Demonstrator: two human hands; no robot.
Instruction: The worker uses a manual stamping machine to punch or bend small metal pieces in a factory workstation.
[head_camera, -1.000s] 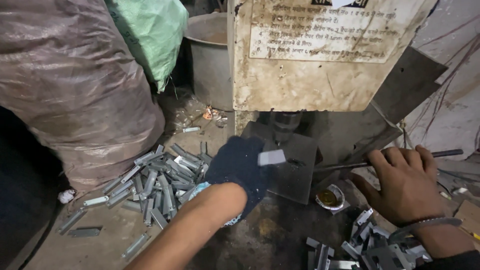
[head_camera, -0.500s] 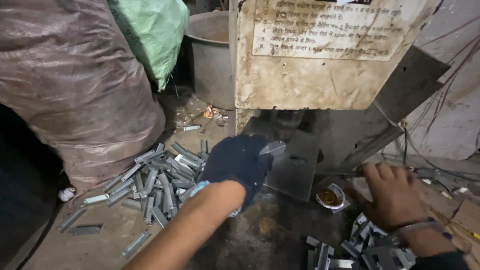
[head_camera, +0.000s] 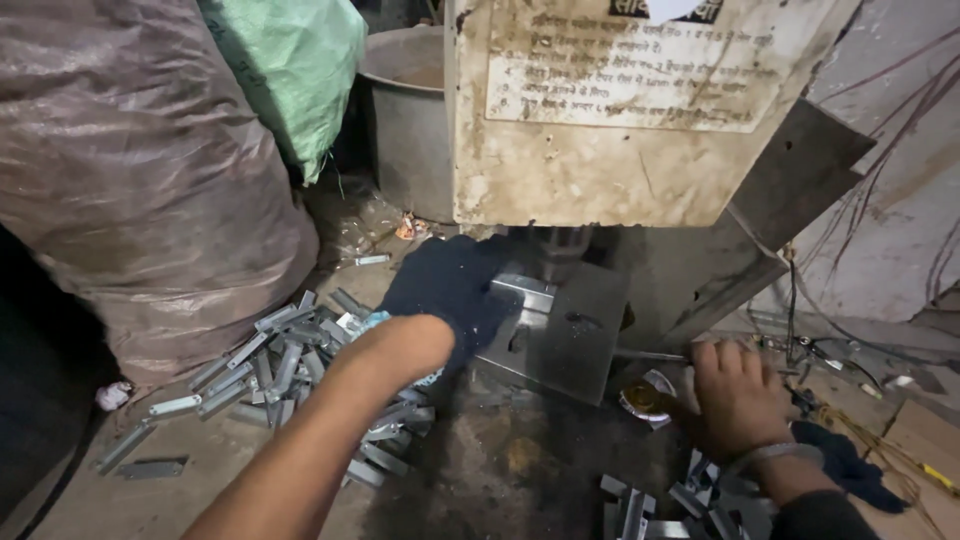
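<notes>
One small metal strip (head_camera: 522, 290) sits pinched in the gloved left hand (head_camera: 450, 290) on the press's steel plate (head_camera: 570, 340), under the ram, while the bare right hand (head_camera: 738, 395) rests flat and empty-fingered (near a pile of strips (head_camera: 660, 505)).

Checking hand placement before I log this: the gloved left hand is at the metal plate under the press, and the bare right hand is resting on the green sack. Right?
Not quite. In the head view the bare right hand rests low on the bench beside the small round tin, not on the green sack. The gloved left hand is at the metal plate under the press, as you said.
</notes>
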